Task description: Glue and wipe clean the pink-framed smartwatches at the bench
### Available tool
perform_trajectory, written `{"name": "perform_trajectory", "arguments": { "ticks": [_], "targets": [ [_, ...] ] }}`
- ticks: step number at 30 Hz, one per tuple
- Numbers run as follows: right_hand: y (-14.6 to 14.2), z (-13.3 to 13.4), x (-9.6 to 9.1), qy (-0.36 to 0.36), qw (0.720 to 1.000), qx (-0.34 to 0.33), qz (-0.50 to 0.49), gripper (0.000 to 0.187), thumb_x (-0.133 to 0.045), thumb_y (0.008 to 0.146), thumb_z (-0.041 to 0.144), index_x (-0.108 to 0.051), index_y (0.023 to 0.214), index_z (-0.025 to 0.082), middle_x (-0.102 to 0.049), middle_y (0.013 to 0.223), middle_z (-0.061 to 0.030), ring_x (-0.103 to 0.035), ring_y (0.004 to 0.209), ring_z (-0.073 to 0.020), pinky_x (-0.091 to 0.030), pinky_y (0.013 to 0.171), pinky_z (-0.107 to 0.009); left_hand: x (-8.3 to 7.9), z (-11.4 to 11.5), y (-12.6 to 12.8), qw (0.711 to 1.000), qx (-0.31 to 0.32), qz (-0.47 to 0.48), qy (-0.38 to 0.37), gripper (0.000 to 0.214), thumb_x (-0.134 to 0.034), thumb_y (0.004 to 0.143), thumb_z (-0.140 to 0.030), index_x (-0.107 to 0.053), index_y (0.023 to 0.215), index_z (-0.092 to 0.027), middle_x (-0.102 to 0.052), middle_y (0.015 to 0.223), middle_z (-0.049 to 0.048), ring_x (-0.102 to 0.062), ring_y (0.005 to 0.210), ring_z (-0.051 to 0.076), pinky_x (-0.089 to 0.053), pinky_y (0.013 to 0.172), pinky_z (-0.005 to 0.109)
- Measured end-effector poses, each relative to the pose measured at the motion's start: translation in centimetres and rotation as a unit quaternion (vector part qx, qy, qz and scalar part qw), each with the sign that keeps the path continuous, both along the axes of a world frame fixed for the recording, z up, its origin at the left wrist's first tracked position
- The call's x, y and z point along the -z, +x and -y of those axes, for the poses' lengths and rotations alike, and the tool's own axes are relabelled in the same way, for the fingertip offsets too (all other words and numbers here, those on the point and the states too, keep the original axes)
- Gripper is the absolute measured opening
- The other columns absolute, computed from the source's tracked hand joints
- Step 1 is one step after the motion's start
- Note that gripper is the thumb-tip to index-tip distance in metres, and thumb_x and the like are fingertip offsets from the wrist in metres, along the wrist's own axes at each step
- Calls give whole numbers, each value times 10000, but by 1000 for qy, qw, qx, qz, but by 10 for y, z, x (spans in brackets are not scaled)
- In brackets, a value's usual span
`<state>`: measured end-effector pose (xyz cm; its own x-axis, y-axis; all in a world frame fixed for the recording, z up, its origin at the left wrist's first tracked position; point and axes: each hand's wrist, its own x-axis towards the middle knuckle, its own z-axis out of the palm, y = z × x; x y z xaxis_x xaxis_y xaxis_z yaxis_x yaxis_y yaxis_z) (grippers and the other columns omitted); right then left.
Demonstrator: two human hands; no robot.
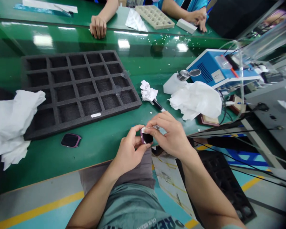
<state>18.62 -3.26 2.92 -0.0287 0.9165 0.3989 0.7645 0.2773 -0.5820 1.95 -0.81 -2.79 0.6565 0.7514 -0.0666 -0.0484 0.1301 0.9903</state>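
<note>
Between the fingers of my left hand [130, 151] is a watch case [147, 137] with a purple frame and a dark glossy screen. My right hand [170, 133] pinches a small white wipe [144, 129] against the upper edge of that screen; the fingers partly hide it. A second purple-framed watch case [71, 140] lies on the green table to the left, its dark face up. Ahead of my hands, a black-handled tool [157, 104] lies beside a crumpled, spotted tissue [148, 91].
A black foam tray [85, 116] with square compartments lies at left, white cloths [11, 117] beside it. At right are a white bottle [173, 83], a crumpled white cloth [196, 98] and a blue machine [212, 68] with cables. Two people's hands rest across the table.
</note>
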Motion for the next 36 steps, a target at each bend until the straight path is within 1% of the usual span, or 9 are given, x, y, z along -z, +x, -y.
{"name": "perform_trajectory", "arguments": {
  "ticks": [2, 4, 8, 11, 14, 22, 29, 32, 36],
  "targets": [
    [-5, -2, 0, 9, 1000, -25, -3, 130, -684, 952, 152, -686, 842, 221, -679, 794, -19, -559, 766, -190, -445, 724, -368, 0, 0, 0, 1000, -17, -4, 16, 462, -694, 879, -171, -522, 1306, -207, -570, 647, -89, -591, 590, 106, -434, 590, 207],
    [-6, -5, 0, 9, 999, -31, -8, 124, -687, 949, 149, -688, 846, 218, -679, 792, -16, -560, 766, -187, -445, 727, -366, 0, 0, 1, 1000, -25, 13, -5, 477, -705, 874, -177, -513, 1310, -204, -614, 674, -78, -622, 612, 111, -457, 605, 210],
    [14, -1, 2, -10, 1000, 25, -5, 138, -713, 925, 153, -678, 812, 225, -688, 791, -9, -575, 781, -195, -446, 753, -376, -2, 1, 2, 994, -20, 63, -92, 486, -720, 876, -207, -493, 1305, -207, -770, 874, 3, -768, 827, 170, -569, 795, 275],
    [32, 9, 1, -16, 997, 74, -9, 144, -733, 913, 190, -672, 790, 236, -681, 783, -8, -589, 782, -204, -450, 738, -376, -4, 2, 2, 987, -29, 89, -132, 485, -738, 859, -191, -498, 1280, -206, -801, 953, 30, -799, 940, 204, -590, 902, 317],
    [35, 17, -2, -16, 995, 85, -42, 147, -730, 919, 213, -664, 791, 243, -674, 788, -4, -605, 774, -198, -463, 719, -365, -4, 1, 3, 985, -31, 91, -142, 514, -744, 853, -185, -490, 1299, -208, -812, 980, 36, -801, 973, 211, -593, 937, 334],
    [-5, -3, 4, -1, 1000, -8, -6, 123, -680, 954, 179, -678, 840, 227, -677, 794, -21, -580, 765, -199, -456, 727, -375, 0, 0, 4, 999, -39, 20, -26, 488, -695, 871, -158, -500, 1315, -209, -765, 804, -30, -756, 764, 159, -565, 718, 253],
    [26, 10, 1, -11, 997, 79, -17, 149, -723, 912, 167, -660, 795, 236, -681, 779, -9, -596, 781, -208, -451, 732, -369, -1, 2, 5, 994, -39, 48, -88, 487, -738, 867, -238, -516, 1299, -211, -784, 888, 14, -775, 838, 188, -581, 795, 292],
    [24, 21, -4, -23, 999, 24, -31, 135, -721, 925, 171, -666, 822, 240, -689, 791, -6, -606, 775, -198, -463, 727, -364, -1, 2, 5, 994, -36, 41, -94, 522, -744, 856, -235, -507, 1321, -207, -776, 866, 8, -758, 809, 175, -565, 772, 276],
    [1, 20, -1, -22, 998, -55, 24, 115, -698, 947, 178, -674, 849, 234, -703, 803, -16, -583, 758, -198, -451, 713, -379, -1, 1, 2, 1000, -16, -18, -18, 479, -687, 884, -197, -535, 1338, -213, -694, 729, -46, -644, 620, 120, -465, 591, 219]
  ]
}}
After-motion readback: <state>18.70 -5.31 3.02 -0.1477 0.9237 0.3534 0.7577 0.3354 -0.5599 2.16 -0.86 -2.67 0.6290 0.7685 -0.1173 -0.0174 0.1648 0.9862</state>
